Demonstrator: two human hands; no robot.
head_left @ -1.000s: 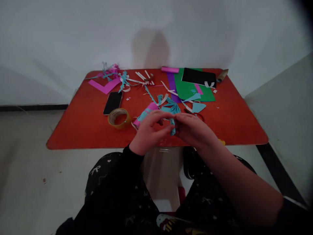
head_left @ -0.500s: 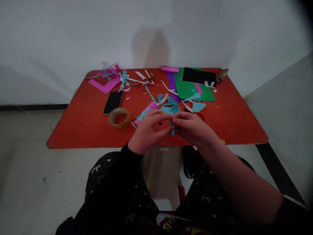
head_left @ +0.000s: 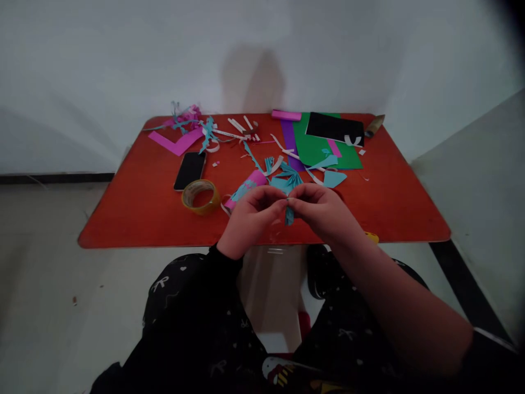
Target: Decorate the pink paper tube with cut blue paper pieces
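Near the front edge of the red table, my left hand (head_left: 255,218) and my right hand (head_left: 324,210) meet with their fingertips pinched together. Between them is a small blue paper piece (head_left: 289,216), whose lower end hangs below the fingertips. Just behind my hands lies a pleated blue paper fan (head_left: 290,176). A pink paper roll with blue cut-outs (head_left: 248,185) rests beside my left hand, partly covered by it. A flat blue paper scrap (head_left: 334,179) is behind my right hand.
A yellow tape roll (head_left: 200,197) and a phone (head_left: 190,171) lie on the left of the red table (head_left: 135,219). Green paper (head_left: 305,148), a black tablet-like slab (head_left: 334,127) and a pink roll (head_left: 286,115) are at the back right. Paper scraps (head_left: 176,143) lie at the back left.
The fingers of my left hand have closed in, its thumb rising to meet the fingertips at the blue piece. My right hand has shifted slightly.
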